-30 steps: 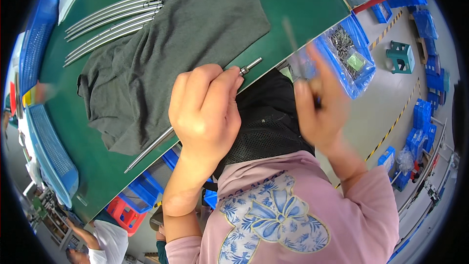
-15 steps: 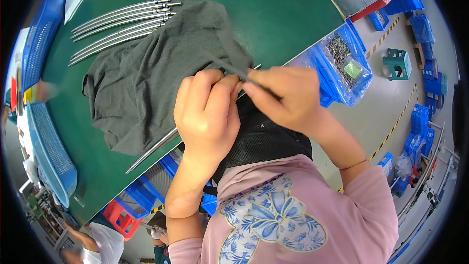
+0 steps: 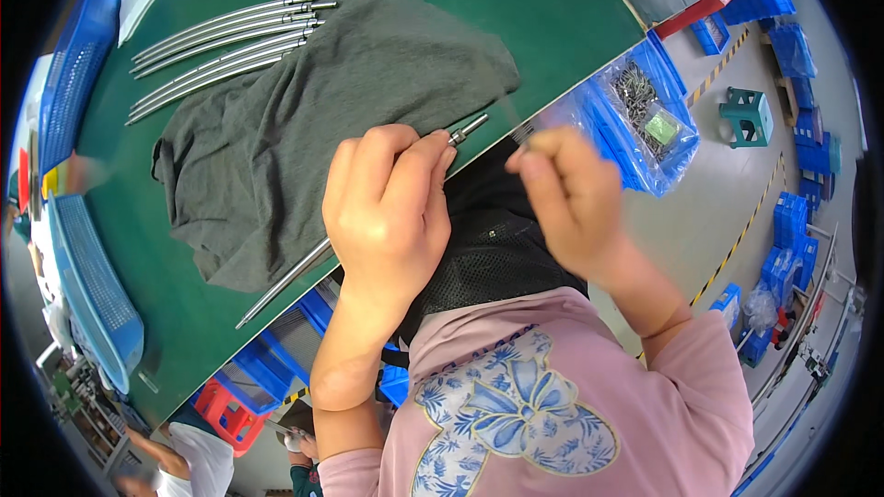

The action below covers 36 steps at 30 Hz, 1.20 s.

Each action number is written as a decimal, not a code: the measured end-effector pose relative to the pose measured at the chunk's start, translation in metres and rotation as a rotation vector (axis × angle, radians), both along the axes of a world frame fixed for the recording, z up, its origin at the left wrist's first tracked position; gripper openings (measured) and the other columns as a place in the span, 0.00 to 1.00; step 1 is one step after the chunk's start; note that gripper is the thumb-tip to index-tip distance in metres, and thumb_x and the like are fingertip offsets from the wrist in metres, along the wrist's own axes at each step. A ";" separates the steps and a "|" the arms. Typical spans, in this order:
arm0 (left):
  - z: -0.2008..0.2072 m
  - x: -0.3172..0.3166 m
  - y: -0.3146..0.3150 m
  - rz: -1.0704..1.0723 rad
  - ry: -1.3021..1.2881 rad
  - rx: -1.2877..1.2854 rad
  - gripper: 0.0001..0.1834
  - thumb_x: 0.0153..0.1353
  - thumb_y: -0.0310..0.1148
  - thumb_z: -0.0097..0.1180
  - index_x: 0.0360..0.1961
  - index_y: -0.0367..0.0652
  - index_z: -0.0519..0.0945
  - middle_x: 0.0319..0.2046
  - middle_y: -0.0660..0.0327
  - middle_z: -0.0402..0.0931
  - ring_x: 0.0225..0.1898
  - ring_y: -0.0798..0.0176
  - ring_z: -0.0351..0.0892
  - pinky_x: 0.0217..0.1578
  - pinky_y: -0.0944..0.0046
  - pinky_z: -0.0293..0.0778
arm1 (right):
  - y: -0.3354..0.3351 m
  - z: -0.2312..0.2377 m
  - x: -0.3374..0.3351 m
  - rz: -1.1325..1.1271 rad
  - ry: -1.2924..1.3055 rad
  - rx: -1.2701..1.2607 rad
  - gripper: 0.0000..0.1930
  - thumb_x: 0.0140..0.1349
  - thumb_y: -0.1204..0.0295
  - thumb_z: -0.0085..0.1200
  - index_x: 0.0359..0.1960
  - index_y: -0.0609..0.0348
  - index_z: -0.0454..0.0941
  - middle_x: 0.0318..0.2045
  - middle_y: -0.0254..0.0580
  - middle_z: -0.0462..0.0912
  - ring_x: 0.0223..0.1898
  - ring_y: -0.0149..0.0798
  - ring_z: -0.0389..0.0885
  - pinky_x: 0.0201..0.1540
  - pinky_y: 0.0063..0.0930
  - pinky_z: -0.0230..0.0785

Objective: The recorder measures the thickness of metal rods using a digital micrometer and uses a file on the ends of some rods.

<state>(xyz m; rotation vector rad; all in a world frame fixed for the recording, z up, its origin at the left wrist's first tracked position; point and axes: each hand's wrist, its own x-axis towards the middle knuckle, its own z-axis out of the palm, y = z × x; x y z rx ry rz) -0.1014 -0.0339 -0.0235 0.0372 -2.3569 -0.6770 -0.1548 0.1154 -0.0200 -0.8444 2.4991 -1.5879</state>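
Note:
A long, thin metal rod (image 3: 281, 290) lies slantwise along the table's near edge, its stepped tip (image 3: 471, 127) poking out to the right. My left hand (image 3: 387, 212) is closed around the rod near that tip. Past the tip, over the edge, is my right hand (image 3: 575, 193), its thumb and fingers pinched together. A blurred greyish thing shows at its fingertips; I cannot make out what it is. A crumpled grey cloth (image 3: 304, 129) spreads over the green table beyond my left hand. Several similar metal rods (image 3: 221, 37) lie side by side at the cloth's far left.
Light blue baskets (image 3: 97, 299) line the table's left side. At right, a blue bin (image 3: 658, 179) lined with plastic holds small metal parts. A green stool (image 3: 746, 118) stands on the floor. Blue bins (image 3: 267, 368) and a red stool (image 3: 230, 419) sit below the near edge, close to another person (image 3: 198, 460).
My right hand has moved right, away from the rod tip, which now shows. The cloth's right part, bunched near my hands before, lies spread farther right. My left hand keeps its grip.

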 end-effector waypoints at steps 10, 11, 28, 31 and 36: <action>0.002 0.004 -0.003 -0.052 -0.056 -0.052 0.11 0.34 0.23 0.59 0.25 0.40 0.77 0.22 0.64 0.67 0.21 0.63 0.65 0.20 0.67 0.63 | -0.004 -0.005 0.020 0.088 -0.477 -0.068 0.07 0.59 0.74 0.42 0.28 0.63 0.71 0.17 0.42 0.73 0.14 0.32 0.70 0.18 0.22 0.59; 0.002 0.004 -0.003 -0.051 -0.056 -0.050 0.11 0.34 0.23 0.59 0.25 0.40 0.77 0.22 0.64 0.67 0.21 0.63 0.65 0.20 0.67 0.63 | -0.004 -0.005 0.019 0.088 -0.477 -0.067 0.07 0.59 0.74 0.42 0.28 0.63 0.71 0.17 0.42 0.73 0.14 0.32 0.70 0.18 0.22 0.59; 0.001 0.004 -0.001 -0.074 -0.022 0.010 0.10 0.34 0.20 0.57 0.24 0.38 0.77 0.22 0.63 0.68 0.22 0.62 0.66 0.20 0.67 0.64 | -0.022 0.004 0.017 0.039 -0.449 -0.056 0.05 0.57 0.76 0.42 0.27 0.63 0.70 0.19 0.44 0.76 0.20 0.38 0.77 0.22 0.25 0.66; -0.002 0.003 0.003 -0.035 0.004 0.022 0.10 0.33 0.19 0.57 0.23 0.38 0.77 0.22 0.62 0.68 0.22 0.61 0.67 0.21 0.67 0.64 | -0.016 0.006 0.019 0.047 -0.347 0.033 0.05 0.56 0.77 0.42 0.26 0.64 0.70 0.18 0.45 0.76 0.20 0.40 0.77 0.22 0.25 0.66; 0.000 0.004 0.003 -0.044 0.008 0.025 0.10 0.33 0.19 0.58 0.22 0.38 0.77 0.22 0.62 0.68 0.22 0.61 0.66 0.20 0.67 0.64 | -0.018 0.006 0.016 0.023 -0.288 0.045 0.05 0.56 0.76 0.45 0.25 0.63 0.71 0.16 0.44 0.75 0.17 0.40 0.75 0.20 0.25 0.65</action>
